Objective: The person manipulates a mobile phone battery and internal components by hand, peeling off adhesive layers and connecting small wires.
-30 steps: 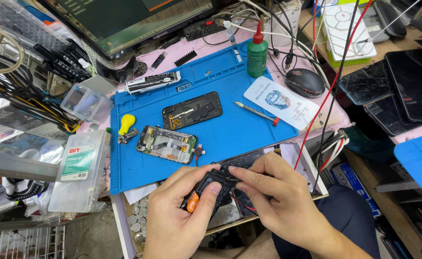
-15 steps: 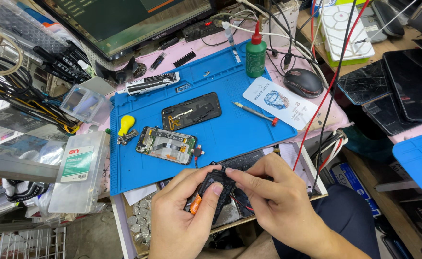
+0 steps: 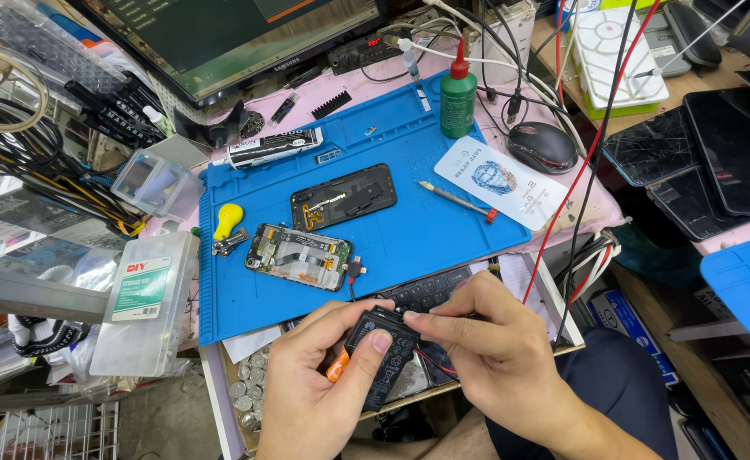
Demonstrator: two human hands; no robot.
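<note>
battery, flat black rectangular pack, sits in both hands just off the near edge of the blue mat, above the person's lap. long axis runs from upper left down to lower right, tilted a little off vertical in the head view.

left hand: grip pinched on the battery, thumb flat on the top face, fingers curled beneath. a small orange-handled tool lies tucked against the same fingers, touching the pack's left edge.

right hand: grip pressed together at the pack's upper right corner, thumb and forefinger tips meeting there. thin red and black leads run out from under this hand, just beside the pack's right edge.

both hands touch the pack; the right one is the nearer to the lead end, the left one carries the weight.

opened phone frame, board side up, lies on the mat straight beyond the battery, near but apart, its long axis crosswise to the pack's. black back cover lies farther up the mat. green bottle and grey mouse stand well apart at the far right of the desk.
</note>
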